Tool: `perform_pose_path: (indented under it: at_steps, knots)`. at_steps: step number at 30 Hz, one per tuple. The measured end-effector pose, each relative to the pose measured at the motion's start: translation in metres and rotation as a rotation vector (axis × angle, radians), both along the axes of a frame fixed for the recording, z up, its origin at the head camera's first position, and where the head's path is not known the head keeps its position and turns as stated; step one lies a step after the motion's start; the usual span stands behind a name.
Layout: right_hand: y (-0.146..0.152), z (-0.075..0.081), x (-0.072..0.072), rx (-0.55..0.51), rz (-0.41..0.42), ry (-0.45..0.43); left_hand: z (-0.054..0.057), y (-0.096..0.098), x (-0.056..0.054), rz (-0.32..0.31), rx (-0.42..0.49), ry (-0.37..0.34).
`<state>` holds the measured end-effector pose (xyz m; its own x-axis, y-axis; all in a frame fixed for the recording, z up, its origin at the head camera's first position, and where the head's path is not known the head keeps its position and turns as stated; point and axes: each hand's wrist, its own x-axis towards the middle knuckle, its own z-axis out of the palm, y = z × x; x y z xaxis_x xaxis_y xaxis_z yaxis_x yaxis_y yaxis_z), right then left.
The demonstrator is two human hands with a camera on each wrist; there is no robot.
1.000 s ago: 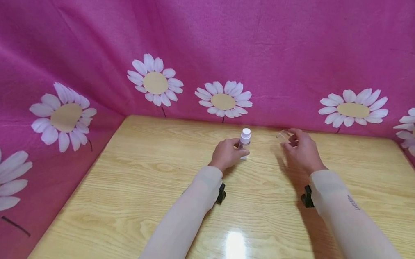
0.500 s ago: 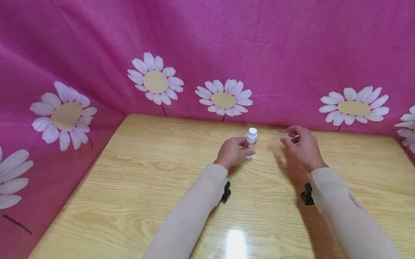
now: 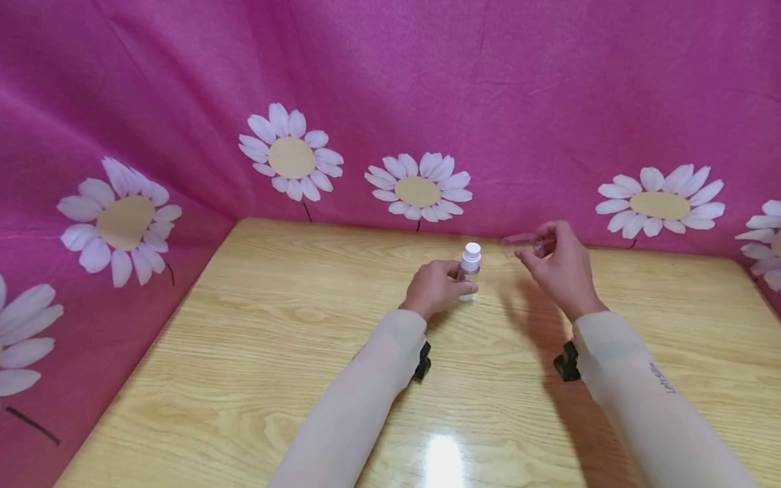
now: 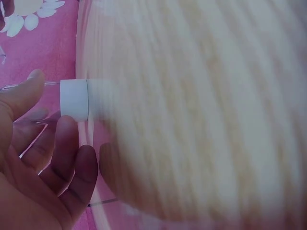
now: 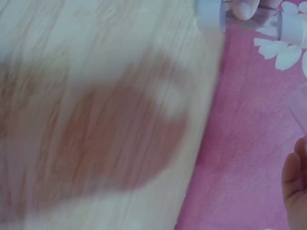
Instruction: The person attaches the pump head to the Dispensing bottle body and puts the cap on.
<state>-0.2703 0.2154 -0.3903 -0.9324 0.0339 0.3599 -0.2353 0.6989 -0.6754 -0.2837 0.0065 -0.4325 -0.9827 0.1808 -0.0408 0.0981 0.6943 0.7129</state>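
Note:
In the head view my left hand (image 3: 431, 289) grips a small clear bottle (image 3: 470, 265) with a white top, held upright near the table's far edge. The left wrist view shows the bottle's white base (image 4: 74, 100) beside the curled fingers (image 4: 67, 141); whether it touches the wood I cannot tell. To the right, my right hand (image 3: 561, 268) pinches a clear, see-through cap (image 3: 517, 245) between thumb and fingers, above the table and apart from the bottle. Only the edge of that cap (image 5: 300, 109) and a few fingertips (image 5: 291, 177) show in the right wrist view.
A wooden table (image 3: 269, 357) lies beneath both hands, with a bright light reflection near the front. Pink cloth (image 3: 447, 71) printed with white daisies hangs behind its far edge and down the left side.
My right hand has lifted a little and moved left with the clear cap, closer to the bottle. My left hand, holding the bottle, has shifted slightly right.

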Motion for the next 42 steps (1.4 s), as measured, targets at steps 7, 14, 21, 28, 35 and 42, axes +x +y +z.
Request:
perform_pose_path:
  at_steps: [7,14,21,28,35,42]
  knots:
    - [-0.010,0.006,-0.003,-0.027,0.049,0.031,0.000,0.000,0.001,-0.009,0.001,0.004]
    - [-0.019,0.014,-0.003,-0.023,0.071,0.033,-0.001,0.001,0.001,-0.022,-0.001,0.008]
    - [-0.032,0.024,-0.005,-0.013,0.112,0.061,0.000,0.001,-0.002,-0.029,-0.005,0.031]
    - [-0.043,0.024,-0.008,0.006,0.180,0.067,-0.003,0.001,-0.003,-0.025,-0.003,0.018]
    - [-0.048,0.018,-0.011,0.075,0.253,0.080,-0.003,0.000,-0.002,-0.026,-0.011,0.042]
    - [-0.050,0.010,-0.013,0.190,0.318,0.149,-0.006,-0.002,-0.004,-0.032,-0.025,0.061]
